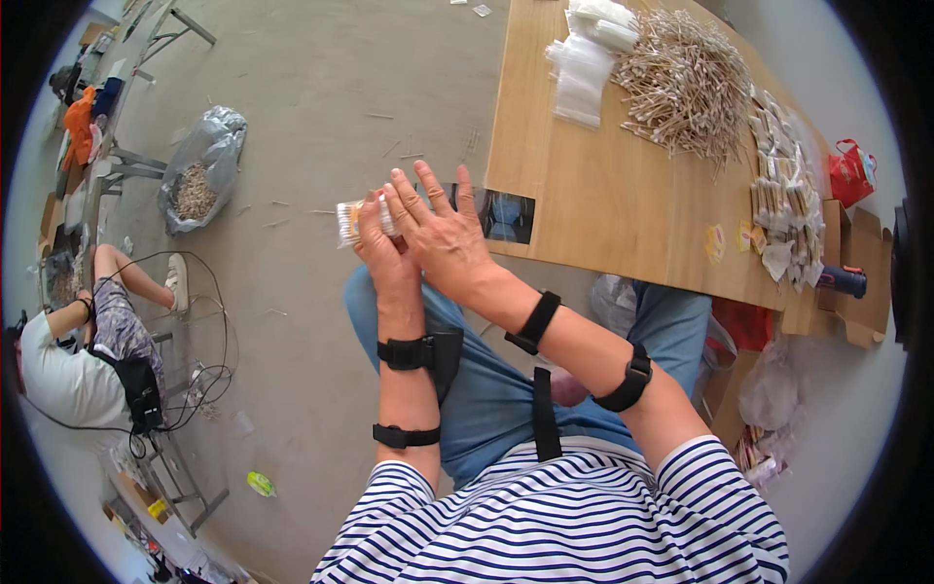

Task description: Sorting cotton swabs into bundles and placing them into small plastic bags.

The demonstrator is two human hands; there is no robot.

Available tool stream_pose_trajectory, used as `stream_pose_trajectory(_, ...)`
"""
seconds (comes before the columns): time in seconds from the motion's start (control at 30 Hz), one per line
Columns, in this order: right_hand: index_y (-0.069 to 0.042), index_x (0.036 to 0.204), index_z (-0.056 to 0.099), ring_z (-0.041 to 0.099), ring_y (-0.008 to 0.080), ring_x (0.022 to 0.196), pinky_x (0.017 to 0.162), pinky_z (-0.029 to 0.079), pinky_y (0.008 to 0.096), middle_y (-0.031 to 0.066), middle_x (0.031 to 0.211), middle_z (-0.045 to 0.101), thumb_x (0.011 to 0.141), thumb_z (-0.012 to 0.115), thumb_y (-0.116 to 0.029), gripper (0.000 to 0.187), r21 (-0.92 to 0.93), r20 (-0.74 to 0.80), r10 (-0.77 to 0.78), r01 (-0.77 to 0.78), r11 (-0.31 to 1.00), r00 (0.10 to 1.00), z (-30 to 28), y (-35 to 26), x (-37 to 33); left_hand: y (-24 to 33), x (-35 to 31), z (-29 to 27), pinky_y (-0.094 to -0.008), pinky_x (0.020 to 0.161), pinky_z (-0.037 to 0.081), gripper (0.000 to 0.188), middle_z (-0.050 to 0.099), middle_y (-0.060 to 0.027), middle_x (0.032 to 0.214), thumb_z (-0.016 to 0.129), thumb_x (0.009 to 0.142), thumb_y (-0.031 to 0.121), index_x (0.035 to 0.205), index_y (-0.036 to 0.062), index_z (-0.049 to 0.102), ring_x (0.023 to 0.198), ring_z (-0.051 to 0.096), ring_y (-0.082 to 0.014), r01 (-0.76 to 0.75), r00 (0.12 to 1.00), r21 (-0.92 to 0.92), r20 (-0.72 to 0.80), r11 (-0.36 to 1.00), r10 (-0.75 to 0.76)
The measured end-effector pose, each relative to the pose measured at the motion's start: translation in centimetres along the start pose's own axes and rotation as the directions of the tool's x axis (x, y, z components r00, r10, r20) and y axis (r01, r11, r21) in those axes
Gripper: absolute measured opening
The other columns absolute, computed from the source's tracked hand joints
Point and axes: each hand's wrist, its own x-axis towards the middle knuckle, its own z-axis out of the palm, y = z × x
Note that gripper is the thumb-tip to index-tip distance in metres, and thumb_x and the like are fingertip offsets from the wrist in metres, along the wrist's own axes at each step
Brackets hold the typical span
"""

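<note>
Just off the near left corner of the table, my left hand (387, 261) is closed around a small clear packet of cotton swabs (347, 224), whose white tips show at its side. My right hand (448, 243) lies against the packet and the left hand, its fingers stretched out and spread. Part of the packet is hidden behind the fingers. On the wooden table (603, 195) is a big heap of loose cotton swabs (686, 83). Beside the heap lies a stack of empty clear bags (584, 78).
Filled swab packets (786, 195) line the table's right side, near yellow-orange labels (716, 243) and a dark blue bottle (842, 281). Cardboard boxes (861, 263) and a red bag (852, 173) stand beyond. At left, a plastic sack (206, 165) sits near a seated person (83, 365).
</note>
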Motion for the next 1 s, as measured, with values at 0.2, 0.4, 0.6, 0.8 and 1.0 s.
stream_pose_trajectory(0.2,0.001,0.128,0.058,0.057,0.0362,0.118,0.103,0.042,0.0515,0.0206,0.127,0.060,0.080,0.068,-0.010,0.051,0.428,-0.232,0.225,-0.108,0.897,0.946,-5.8,1.8,-1.3,5.6,-2.5,1.4,-0.0265,0.048,0.021,0.030,0.030,0.0027,0.049,0.065,0.096,0.028,0.105,0.0004,0.058,0.039,0.020,-0.0090,0.069,0.992,-0.092,0.111,0.993,-0.059)
stream_pose_trajectory(0.4,0.006,0.093,0.067,0.065,0.0333,0.078,0.070,0.052,0.0397,0.0201,0.085,0.066,0.082,0.063,-0.004,0.016,0.832,-0.085,0.367,-0.137,0.537,0.926,-11.7,1.9,-4.2,5.2,-9.3,4.5,-0.0274,0.048,0.026,0.037,0.040,0.0006,0.057,0.062,0.099,0.033,0.109,-0.0020,0.058,0.043,0.028,-0.0087,0.347,0.840,-0.037,0.458,0.937,-0.292)
stream_pose_trajectory(0.6,0.007,0.085,0.065,0.068,0.0115,0.062,0.056,0.054,0.0265,0.0110,0.069,0.069,0.090,0.063,-0.004,0.013,0.951,0.037,0.390,-0.153,0.269,0.920,-17.0,3.1,-8.7,3.4,-14.4,7.0,-0.0252,0.055,0.048,0.038,0.065,-0.0062,0.082,0.059,0.100,0.035,0.114,-0.0005,0.059,0.060,0.057,-0.0109,0.403,0.722,0.072,0.588,0.912,-0.365)
stream_pose_trajectory(0.8,0.005,0.088,0.065,0.061,0.0145,0.065,0.058,0.048,0.0308,0.0108,0.071,0.064,0.087,0.066,-0.005,0.010,0.915,-0.133,0.433,-0.059,0.400,0.891,-18.7,3.7,-12.4,2.6,-17.7,8.0,-0.0266,0.064,0.055,0.036,0.067,-0.0094,0.091,0.061,0.099,0.034,0.110,-0.0001,0.061,0.077,0.065,-0.0139,0.362,0.722,0.162,0.574,0.918,-0.386)
stream_pose_trajectory(1.0,0.006,0.083,0.061,0.060,0.0326,0.066,0.061,0.047,0.0384,0.0217,0.074,0.060,0.086,0.060,-0.004,0.010,0.787,-0.272,0.459,-0.079,0.612,0.846,-20.0,4.4,-15.4,1.4,-21.2,10.0,-0.0213,0.058,0.046,0.034,0.063,-0.0016,0.085,0.066,0.095,0.032,0.109,0.0014,0.063,0.070,0.059,-0.0071,0.256,0.754,0.252,0.551,0.933,-0.356)
